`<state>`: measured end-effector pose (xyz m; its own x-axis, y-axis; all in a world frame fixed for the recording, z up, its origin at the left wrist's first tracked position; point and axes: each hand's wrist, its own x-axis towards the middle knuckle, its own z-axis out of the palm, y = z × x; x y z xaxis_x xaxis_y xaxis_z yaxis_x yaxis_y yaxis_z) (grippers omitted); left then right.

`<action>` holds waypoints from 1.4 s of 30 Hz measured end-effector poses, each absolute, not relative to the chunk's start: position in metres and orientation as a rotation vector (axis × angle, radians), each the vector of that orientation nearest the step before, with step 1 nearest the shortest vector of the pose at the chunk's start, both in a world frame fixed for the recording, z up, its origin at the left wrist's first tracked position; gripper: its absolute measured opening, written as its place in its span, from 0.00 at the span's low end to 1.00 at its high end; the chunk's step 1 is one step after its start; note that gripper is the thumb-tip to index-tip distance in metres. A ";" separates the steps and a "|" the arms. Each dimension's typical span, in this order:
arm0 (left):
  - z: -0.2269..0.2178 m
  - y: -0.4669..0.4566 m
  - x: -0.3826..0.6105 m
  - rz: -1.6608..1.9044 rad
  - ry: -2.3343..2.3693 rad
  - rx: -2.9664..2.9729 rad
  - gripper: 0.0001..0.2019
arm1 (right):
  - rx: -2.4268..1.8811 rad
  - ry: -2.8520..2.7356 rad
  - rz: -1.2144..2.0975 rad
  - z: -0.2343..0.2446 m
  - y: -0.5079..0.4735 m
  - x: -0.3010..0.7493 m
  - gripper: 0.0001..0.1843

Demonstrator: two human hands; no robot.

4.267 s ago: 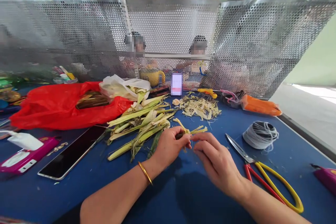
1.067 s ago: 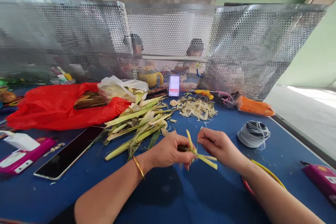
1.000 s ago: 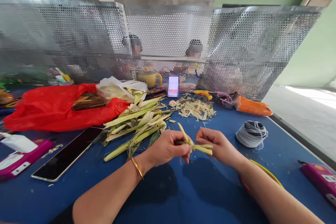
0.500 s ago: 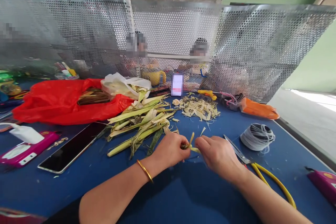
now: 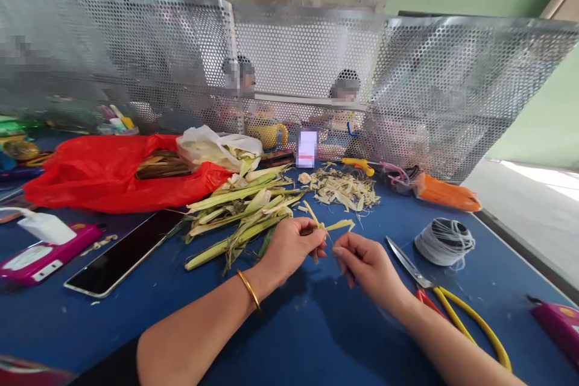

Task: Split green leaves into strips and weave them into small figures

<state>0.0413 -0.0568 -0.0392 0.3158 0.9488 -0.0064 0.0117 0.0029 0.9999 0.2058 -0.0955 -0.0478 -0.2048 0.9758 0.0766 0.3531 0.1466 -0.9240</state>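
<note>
My left hand [image 5: 296, 242] is closed in a pinch on a small bundle of corn husk strips [image 5: 320, 227]. One pale strip sticks up from it, and another, yellow-green, points right toward my other hand. My right hand [image 5: 359, 258] sits just to the right, thumb and fingers pressed together. A faint thin line shows between the hands, too fine to name. Beyond my left hand lies a heap of corn husks [image 5: 244, 208], green and straw-coloured. Scissors [image 5: 423, 280] with yellow and red on the handles lie partly open beside my right forearm.
A ball of grey string [image 5: 444, 242] stands at the right. Husk scraps [image 5: 346, 187] are piled behind my hands. A red bag [image 5: 94, 175], a dark phone [image 5: 124, 253] and a magenta power strip [image 5: 49, 253] lie leftward. A perforated metal screen [image 5: 303, 48] rises behind; people sit beyond it.
My right hand has drawn back and turned, no longer pinching the pale strip, whose free end now shows. My left hand has tipped the husk bundle slightly up, still holding it.
</note>
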 end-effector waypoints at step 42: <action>-0.035 -0.058 0.029 0.442 0.633 1.383 0.07 | -1.250 -1.962 1.143 -0.022 -0.088 0.228 0.13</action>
